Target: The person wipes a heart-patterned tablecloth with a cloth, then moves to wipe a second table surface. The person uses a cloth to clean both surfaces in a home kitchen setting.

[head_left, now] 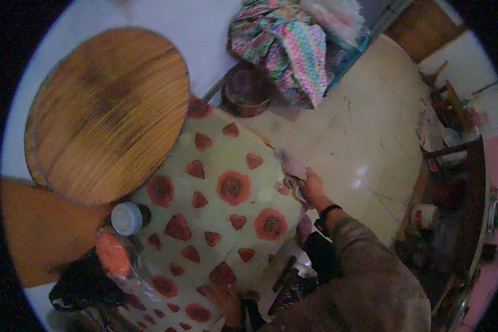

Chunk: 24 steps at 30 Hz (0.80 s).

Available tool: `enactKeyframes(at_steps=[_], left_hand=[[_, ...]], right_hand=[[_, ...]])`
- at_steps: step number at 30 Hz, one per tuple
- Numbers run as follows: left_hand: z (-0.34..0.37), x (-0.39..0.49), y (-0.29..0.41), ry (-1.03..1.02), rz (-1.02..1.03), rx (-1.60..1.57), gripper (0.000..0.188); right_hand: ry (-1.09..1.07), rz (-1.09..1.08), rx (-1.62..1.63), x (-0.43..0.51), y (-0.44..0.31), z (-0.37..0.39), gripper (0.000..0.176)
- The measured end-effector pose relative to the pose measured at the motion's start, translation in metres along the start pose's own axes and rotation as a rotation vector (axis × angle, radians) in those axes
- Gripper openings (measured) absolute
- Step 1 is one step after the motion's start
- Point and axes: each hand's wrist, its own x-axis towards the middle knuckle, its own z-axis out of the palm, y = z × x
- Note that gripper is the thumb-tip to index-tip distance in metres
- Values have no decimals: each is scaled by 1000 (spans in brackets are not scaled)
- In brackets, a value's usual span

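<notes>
My right hand (312,187), with a dark band at the wrist, is closed around a pale pinkish cloth (290,163) at the table's far right edge. The cloth lies against the rim of a pale yellow-green tablecloth (232,153) printed with red roses and hearts. Lower down, my left hand (223,299) rests palm down on the same tablecloth, near a large printed heart. It appears to hold nothing; its fingers are blurred and dim.
A large round wooden board (112,116) leans upright at the left. Below it stand a white-lidded container (127,218) and an orange-red lidded item (113,253). A multicoloured blanket (286,45) hangs beyond the table, beside a round stool-like object (245,92). Tiled floor (357,137) extends to the right.
</notes>
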Motion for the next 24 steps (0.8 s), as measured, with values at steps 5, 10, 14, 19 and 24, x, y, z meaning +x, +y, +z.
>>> enactKeyframes(at_steps=[5,10,14,19,24], left_hand=[[-51,-4,8,-274,6,-233,46],[-99,54,44,-444,-121,-325,43],[-123,111,102,-510,-166,-360,41],[-128,153,159,-568,-186,-470,38],[-115,169,198,-647,-181,-589,36]], right_hand=[[-197,-76,-302,-8,10,-28,44],[-552,18,104,-39,68,-116,53],[-683,159,131,-63,123,-207,64],[-640,65,-135,-64,172,-278,67],[-521,171,-60,-51,196,-309,63]])
